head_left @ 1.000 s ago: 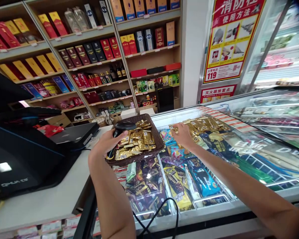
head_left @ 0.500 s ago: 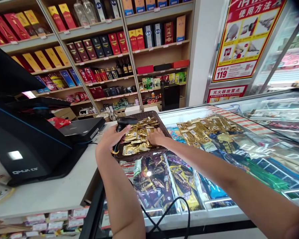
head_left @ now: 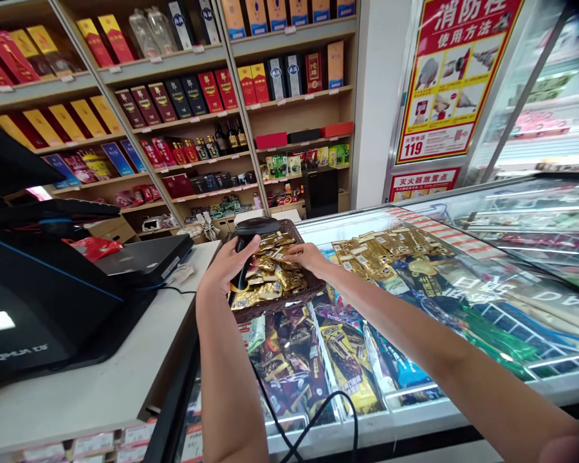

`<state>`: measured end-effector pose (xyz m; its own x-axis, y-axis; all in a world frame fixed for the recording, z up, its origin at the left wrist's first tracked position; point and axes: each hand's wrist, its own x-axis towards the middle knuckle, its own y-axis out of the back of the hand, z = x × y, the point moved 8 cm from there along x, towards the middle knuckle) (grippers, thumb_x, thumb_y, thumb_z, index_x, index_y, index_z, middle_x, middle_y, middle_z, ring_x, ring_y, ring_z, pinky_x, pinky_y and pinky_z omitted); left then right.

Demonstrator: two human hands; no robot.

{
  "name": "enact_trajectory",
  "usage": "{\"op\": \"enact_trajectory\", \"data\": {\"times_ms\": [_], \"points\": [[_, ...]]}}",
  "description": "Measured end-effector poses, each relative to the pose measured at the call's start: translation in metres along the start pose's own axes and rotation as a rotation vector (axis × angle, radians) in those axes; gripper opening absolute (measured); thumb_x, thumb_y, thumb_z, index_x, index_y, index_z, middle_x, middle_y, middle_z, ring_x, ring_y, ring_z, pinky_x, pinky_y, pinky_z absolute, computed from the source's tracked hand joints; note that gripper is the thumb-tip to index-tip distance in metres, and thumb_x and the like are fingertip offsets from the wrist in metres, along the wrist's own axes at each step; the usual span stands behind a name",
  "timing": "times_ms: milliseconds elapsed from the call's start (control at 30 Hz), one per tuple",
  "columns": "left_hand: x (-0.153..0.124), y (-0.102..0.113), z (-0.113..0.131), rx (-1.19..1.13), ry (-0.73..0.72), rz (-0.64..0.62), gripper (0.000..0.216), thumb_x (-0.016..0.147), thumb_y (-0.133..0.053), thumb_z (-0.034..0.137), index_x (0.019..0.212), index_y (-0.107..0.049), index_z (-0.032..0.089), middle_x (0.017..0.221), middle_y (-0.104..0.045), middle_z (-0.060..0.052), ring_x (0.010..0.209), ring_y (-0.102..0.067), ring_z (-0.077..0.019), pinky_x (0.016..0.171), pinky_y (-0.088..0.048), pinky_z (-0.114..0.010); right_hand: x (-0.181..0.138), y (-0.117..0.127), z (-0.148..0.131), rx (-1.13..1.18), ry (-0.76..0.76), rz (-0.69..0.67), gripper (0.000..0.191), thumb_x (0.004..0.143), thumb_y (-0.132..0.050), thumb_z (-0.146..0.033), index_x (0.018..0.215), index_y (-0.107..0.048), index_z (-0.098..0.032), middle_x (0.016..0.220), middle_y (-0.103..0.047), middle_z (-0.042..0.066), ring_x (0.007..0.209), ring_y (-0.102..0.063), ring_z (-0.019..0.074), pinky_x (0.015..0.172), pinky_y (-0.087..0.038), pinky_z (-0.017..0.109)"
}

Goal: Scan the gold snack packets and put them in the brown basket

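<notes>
My left hand (head_left: 228, 265) is wrapped round the handle of a black barcode scanner (head_left: 258, 226), which it holds upright over the left side of a brown woven basket (head_left: 258, 312). Gold foil packets (head_left: 270, 283) fill the basket. Over the basket's right part, my right hand (head_left: 309, 256) has its fingers pinched on the end of one gold packet (head_left: 280, 256) at the top of the pile. More gold packets (head_left: 371, 254) lie spread on the freezer's glass top, to the right of the basket.
Under the basket is a glass-topped freezer (head_left: 390, 402) with wrapped ice creams inside. A black cable (head_left: 318, 418) loops across its front. On the left, a pale counter (head_left: 91, 386) carries a black checkout terminal (head_left: 43, 296). Shelves of boxed bottles (head_left: 174, 96) stand behind.
My right hand has drawn up a little from among the packets, its fingers now pinching one. The scanner is raised slightly and more upright. The view has shifted a bit to the right.
</notes>
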<state>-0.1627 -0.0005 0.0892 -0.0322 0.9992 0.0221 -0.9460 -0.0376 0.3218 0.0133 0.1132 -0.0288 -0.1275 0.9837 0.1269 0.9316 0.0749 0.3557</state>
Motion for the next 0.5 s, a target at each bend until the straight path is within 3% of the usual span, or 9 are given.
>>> {"op": "enact_trajectory", "data": {"times_ms": [100,200,333,500], "points": [[0.000,-0.005,0.001,0.030,0.012,-0.002,0.066,0.062,-0.078,0.074,0.098,-0.058,0.021,0.075,-0.062,0.000,0.066,-0.060,-0.0163,0.063,-0.049,-0.028,-0.005,0.029,0.009,0.206,0.002,0.070,0.030,0.074,-0.079,-0.043,0.089,-0.080,-0.018,0.090,-0.078,0.007,0.085,-0.070,0.0238,0.074,-0.051,0.032],[0.001,-0.015,0.005,0.080,-0.004,-0.031,0.064,0.064,-0.076,0.074,0.096,-0.058,0.021,0.075,-0.061,0.000,0.066,-0.060,-0.0171,0.062,-0.047,-0.028,-0.011,0.070,0.013,0.197,0.050,0.227,0.024,0.070,-0.079,-0.031,0.089,-0.081,-0.018,0.090,-0.078,0.006,0.083,-0.070,0.0232,0.075,-0.051,0.032],[0.005,-0.041,0.012,0.139,-0.044,-0.111,0.057,0.067,-0.076,0.071,0.090,-0.058,0.022,0.070,-0.058,0.001,0.063,-0.057,-0.0163,0.060,-0.046,-0.028,-0.017,0.120,0.019,0.134,0.057,0.346,0.026,0.066,-0.079,-0.033,0.088,-0.081,-0.020,0.086,-0.077,0.005,0.084,-0.070,0.0253,0.076,-0.052,0.034],[0.013,-0.066,0.015,0.241,-0.106,-0.103,0.054,0.071,-0.071,0.072,0.087,-0.058,0.022,0.064,-0.057,0.002,0.059,-0.055,-0.0165,0.056,-0.040,-0.027,-0.019,0.151,0.025,0.165,0.029,0.416,0.022,0.063,-0.080,-0.030,0.082,-0.080,-0.019,0.081,-0.076,0.004,0.083,-0.069,0.0243,0.078,-0.052,0.035]]}}
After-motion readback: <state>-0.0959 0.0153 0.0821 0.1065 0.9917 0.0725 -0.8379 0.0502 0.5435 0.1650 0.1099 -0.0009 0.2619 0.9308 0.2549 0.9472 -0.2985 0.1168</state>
